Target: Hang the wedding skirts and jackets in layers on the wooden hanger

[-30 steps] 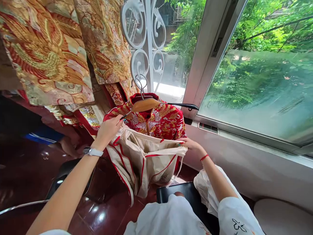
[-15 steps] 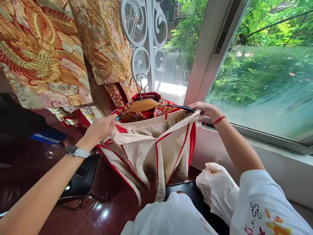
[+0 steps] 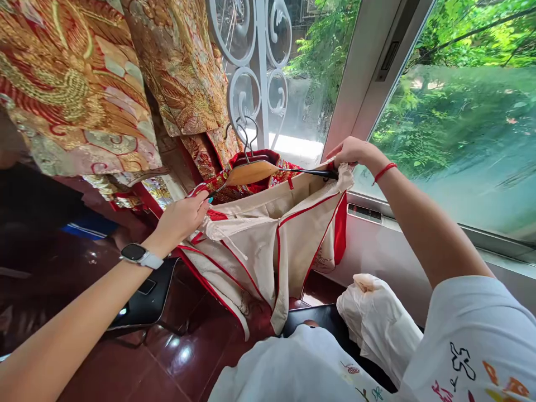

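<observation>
Gripping the skirt [image 3: 257, 259] at both ends of its waistband, the two hands hold it open in the middle of the view. The skirt is cream with red trim, its front folds hanging down towards 6 o'clock.

Taking the skirt as the centre of the clock, the left hand [image 3: 184, 218] is at 10 o'clock, its fingers closed on the waist cloth beside one end of the hanger [image 3: 253, 173]. The right hand [image 3: 355, 153] is at 1 o'clock, fingers bent and nearly shut over the bunched corner of the waistband at the hanger's black end. A watch [image 3: 140, 254] is on the left wrist and a red cord [image 3: 384, 172] on the right.

The hanger lies across the top at 12 o'clock, hook up, in front of the red jacket [image 3: 232, 192]. Beyond them stands the white grille [image 3: 262, 72]. Gold robes [image 3: 75, 89] hang from 10 to 11 o'clock, and the window [image 3: 452, 139] fills 1 to 3 o'clock, a phone [image 3: 364, 213] on the ledge below it.

At 5 o'clock a black seat [image 3: 326, 318] shows, with a white cloth [image 3: 381, 318] bunched over its edge. Another seat [image 3: 154, 296] is at 8 o'clock on the dark red floor [image 3: 184, 357], a dark flat object [image 3: 147, 286] on top. A blurred person in dark clothing [image 3: 37, 206] is at 9 o'clock.
</observation>
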`<state>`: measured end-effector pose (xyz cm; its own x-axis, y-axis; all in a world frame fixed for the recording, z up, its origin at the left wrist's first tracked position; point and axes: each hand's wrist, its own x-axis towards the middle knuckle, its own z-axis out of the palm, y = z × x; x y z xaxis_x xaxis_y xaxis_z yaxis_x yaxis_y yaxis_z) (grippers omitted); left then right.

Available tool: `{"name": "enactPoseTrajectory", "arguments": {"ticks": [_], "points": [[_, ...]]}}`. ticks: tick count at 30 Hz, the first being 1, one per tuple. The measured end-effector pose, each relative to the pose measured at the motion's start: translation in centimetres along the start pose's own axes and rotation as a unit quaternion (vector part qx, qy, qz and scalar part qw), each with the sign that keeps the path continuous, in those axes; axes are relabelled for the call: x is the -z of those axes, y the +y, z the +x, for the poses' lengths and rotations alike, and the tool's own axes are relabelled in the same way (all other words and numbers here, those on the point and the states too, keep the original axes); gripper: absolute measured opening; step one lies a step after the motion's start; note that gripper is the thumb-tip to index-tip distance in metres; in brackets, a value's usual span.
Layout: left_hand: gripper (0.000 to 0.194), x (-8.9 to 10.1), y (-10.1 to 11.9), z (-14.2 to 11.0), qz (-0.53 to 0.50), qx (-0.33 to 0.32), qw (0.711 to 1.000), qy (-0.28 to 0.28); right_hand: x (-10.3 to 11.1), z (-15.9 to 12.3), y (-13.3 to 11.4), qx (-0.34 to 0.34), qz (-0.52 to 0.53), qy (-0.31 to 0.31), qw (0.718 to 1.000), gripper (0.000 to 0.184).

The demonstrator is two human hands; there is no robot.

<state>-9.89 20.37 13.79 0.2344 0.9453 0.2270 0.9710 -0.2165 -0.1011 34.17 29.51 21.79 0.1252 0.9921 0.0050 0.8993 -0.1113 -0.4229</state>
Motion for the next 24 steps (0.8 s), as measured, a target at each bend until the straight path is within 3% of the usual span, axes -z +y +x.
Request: {"name": "enactPoseTrajectory", "arguments": {"ticks": [5,9,11,14,16,18,21,24], "points": [[0.044,0.0,0.9,-0.2,-0.002,0.013,1.000,0.002,-1.4,-1.0,-1.4,0.022,0.021,0.114,0.993,0.027],[0.044,-1.1,0.9,0.2,-0.076,0.009,0.997,0.020,-3.5,-2.3,-1.8,0.045,0.019,0.196,0.979,0.029],[0.044,-1.9,0.7,0.1,-0.142,-0.003,0.988,0.055,-4.5,-2.8,-1.9,0.043,0.005,0.232,0.972,0.030],[0.044,-2.5,1.4,-0.3,-0.175,-0.001,0.970,0.168,-5.6,-3.0,-2.0,0.029,-0.007,0.257,0.966,0.032],[0.042,-2.2,3.6,-0.2,-0.147,-0.004,0.956,0.254,-6.0,-3.0,-2.0,0.021,-0.012,0.258,0.966,0.034],[0.042,-1.5,7.4,0.7,-0.120,-0.060,0.945,0.298,-6.3,-2.9,-2.0,0.021,-0.011,0.252,0.967,0.035],[0.054,-0.1,14.6,3.4,-0.088,-0.235,0.933,0.259,-6.4,-2.9,-1.6,0.024,0.000,0.247,0.969,0.034],[0.062,0.4,19.9,6.3,-0.055,-0.321,0.922,0.208,-6.0,-3.1,-0.6,0.025,0.037,0.233,0.971,0.033]]}}
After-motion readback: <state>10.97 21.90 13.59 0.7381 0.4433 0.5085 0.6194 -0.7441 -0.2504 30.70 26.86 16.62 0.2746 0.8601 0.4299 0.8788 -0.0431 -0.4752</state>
